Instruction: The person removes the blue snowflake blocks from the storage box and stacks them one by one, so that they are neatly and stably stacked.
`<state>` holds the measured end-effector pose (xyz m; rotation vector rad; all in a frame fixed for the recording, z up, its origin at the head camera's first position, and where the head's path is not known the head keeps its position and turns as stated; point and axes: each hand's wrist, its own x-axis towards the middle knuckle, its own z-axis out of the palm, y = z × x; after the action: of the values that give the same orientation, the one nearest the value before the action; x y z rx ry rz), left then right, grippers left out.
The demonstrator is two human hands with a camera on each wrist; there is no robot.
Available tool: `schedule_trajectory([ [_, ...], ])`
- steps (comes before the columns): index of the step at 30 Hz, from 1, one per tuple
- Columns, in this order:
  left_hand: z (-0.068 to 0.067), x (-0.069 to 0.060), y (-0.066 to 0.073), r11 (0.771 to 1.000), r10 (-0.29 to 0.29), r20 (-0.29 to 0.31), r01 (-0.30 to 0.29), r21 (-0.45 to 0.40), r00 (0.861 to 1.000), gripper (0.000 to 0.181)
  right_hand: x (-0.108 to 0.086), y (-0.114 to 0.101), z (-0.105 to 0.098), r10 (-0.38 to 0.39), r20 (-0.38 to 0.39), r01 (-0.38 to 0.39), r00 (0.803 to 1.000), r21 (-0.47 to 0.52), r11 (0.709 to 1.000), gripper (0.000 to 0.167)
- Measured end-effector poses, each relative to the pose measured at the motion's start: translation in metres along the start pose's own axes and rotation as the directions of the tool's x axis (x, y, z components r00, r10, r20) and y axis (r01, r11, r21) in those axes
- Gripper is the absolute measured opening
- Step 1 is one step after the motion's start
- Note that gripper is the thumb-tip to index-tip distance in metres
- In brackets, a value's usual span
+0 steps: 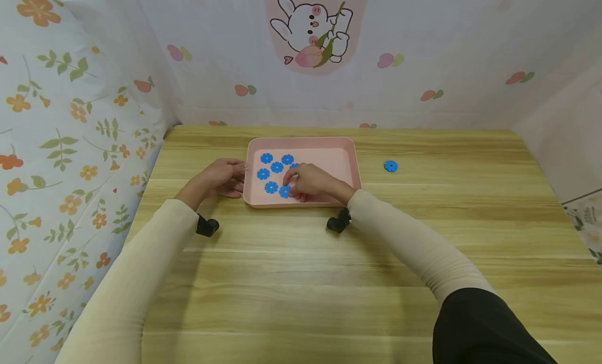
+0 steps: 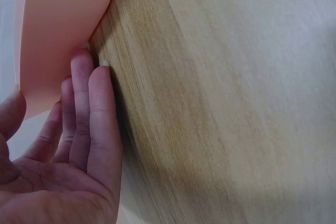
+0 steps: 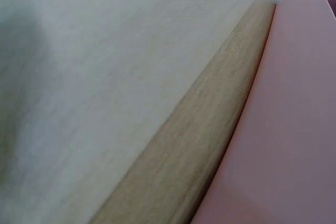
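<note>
A pink tray [image 1: 305, 205] holds several blue notched discs [image 1: 271, 187], mostly in its left half. My left hand [image 1: 224, 177] lies at the tray's left end; in the left wrist view, the left hand [image 2: 68, 161] has its fingers nearly straight against the outer wall of the tray [image 2: 58, 30], thumb at the rim. Inside the tray, my right hand [image 1: 308, 181] has its fingers bent down and pinches a blue disc [image 1: 284, 191] near the front wall. The fingers partly cover another disc [image 1: 294, 166]. Only the tray's outer wall [image 3: 283, 119] shows large in the right wrist view.
One more blue disc [image 1: 391, 166] lies on the wooden table [image 1: 263, 280], right of the tray. A patterned cloth [image 1: 211, 56] hangs behind the table and along its left side. Black wrist cameras [image 1: 339, 221] are on both wrists, near the tray's front.
</note>
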<state>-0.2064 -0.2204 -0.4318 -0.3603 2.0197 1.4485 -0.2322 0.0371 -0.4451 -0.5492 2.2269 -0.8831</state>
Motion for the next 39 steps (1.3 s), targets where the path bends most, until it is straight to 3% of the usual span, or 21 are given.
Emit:
schedule_trajectory([
  [8, 0.000, -0.001, -0.001, 1.000, 0.000, 0.010, 0.000, 0.004, 1.000, 0.054, -0.001, 0.001, -0.002, 0.045, 0.012, -0.046, 0.999, 0.076, 0.996, 0.016],
  [18, 0.000, 0.001, -0.001, 1.000, -0.009, 0.012, 0.009, 0.001, 1.000, 0.053, -0.007, 0.016, -0.014, -0.014, 0.041, 0.004, 0.999, 0.235, 0.972, 0.018],
  [21, 0.000, 0.001, -0.001, 1.000, -0.009, 0.012, 0.009, 0.000, 1.000, 0.053, -0.011, 0.018, -0.020, -0.017, 0.014, 0.013, 1.000, 0.276, 0.961, 0.015],
  [25, -0.001, -0.001, -0.001, 1.000, -0.001, 0.012, 0.001, 0.006, 1.000, 0.053, -0.018, 0.018, -0.028, -0.017, -0.032, 0.026, 0.999, 0.317, 0.948, 0.034],
  [31, -0.001, -0.002, 0.001, 1.000, 0.000, 0.012, 0.000, 0.006, 1.000, 0.052, -0.029, 0.020, -0.038, -0.004, -0.107, 0.039, 0.994, 0.321, 0.946, 0.033],
  [39, -0.002, -0.002, 0.001, 1.000, 0.003, 0.022, -0.003, 0.010, 1.000, 0.054, -0.042, 0.033, -0.053, -0.011, -0.253, 0.103, 0.968, 0.357, 0.928, 0.030],
])
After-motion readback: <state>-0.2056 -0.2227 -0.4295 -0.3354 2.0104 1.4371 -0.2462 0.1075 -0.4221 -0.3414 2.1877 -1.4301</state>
